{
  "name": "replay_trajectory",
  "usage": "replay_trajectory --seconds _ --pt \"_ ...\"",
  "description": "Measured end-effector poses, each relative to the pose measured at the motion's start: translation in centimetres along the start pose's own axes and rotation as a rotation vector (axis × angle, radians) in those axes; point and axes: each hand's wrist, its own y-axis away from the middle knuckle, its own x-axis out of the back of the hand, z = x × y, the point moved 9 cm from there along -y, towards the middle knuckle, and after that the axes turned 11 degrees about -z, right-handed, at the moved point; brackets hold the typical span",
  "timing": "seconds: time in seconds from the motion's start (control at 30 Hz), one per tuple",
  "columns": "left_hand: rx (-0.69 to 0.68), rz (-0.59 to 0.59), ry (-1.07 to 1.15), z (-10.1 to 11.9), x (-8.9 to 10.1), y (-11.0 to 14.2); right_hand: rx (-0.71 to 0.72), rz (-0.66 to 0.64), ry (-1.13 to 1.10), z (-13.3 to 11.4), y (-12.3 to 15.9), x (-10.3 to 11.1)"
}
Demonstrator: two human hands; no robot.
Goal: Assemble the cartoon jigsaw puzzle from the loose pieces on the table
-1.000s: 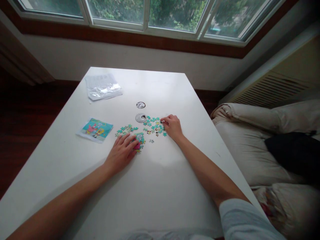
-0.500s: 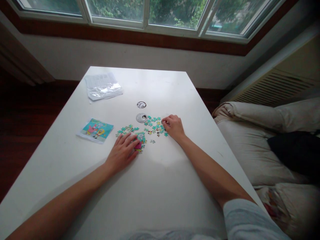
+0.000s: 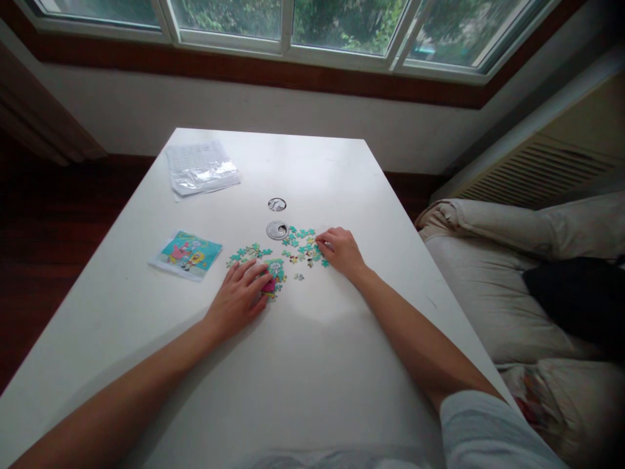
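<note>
My left hand (image 3: 238, 293) lies spread on the white table, its fingers resting over the left side of a joined patch of jigsaw puzzle (image 3: 276, 268) with teal, pink and yellow print. Part of that patch is hidden under the fingers. My right hand (image 3: 340, 250) is at the right edge of a scatter of loose puzzle pieces (image 3: 303, 237), mostly teal, with fingertips and thumb drawn together. Whatever is between those fingertips is too small to make out. More loose teal pieces (image 3: 249, 251) lie just beyond my left fingers. A small greyish piece (image 3: 299, 277) sits between the hands.
Left of the pieces lies a packet with a cartoon picture (image 3: 190, 254). A clear plastic bag with paper (image 3: 202, 169) is at the table's far left corner. Two round fittings, a grey disc (image 3: 277, 230) and a ring (image 3: 277, 204), sit in the tabletop. A beige sofa (image 3: 469, 280) stands to the right.
My right hand has shifted slightly, and the small dark and white bit seen at its fingertips no longer shows clearly. My left hand stays on the joined patch. The view has moved slightly.
</note>
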Motion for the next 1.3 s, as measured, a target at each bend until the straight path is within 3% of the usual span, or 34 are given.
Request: replay_trajectory --seconds 0.23,0.5,0.7,1.07,1.3 --pt "-0.006 -0.009 -0.005 -0.1 -0.1 0.0 0.134 -0.140 0.082 -2.0 0.4 -0.5" --pt "-0.008 -0.019 0.010 -0.1 -0.1 0.0 0.079 -0.104 -0.006 1.0 0.5 2.0" --pt "-0.009 -0.016 0.015 -0.2 -0.2 -0.1 0.134 -0.220 -0.134 0.9 1.0 1.3" --pt "-0.029 -0.009 0.001 0.0 0.0 0.0 0.113 -0.182 -0.153 1.2 0.8 0.4" --pt "-0.149 0.056 -0.004 1.4 0.6 0.5 0.067 -0.117 -0.144 1.4 0.6 0.2"
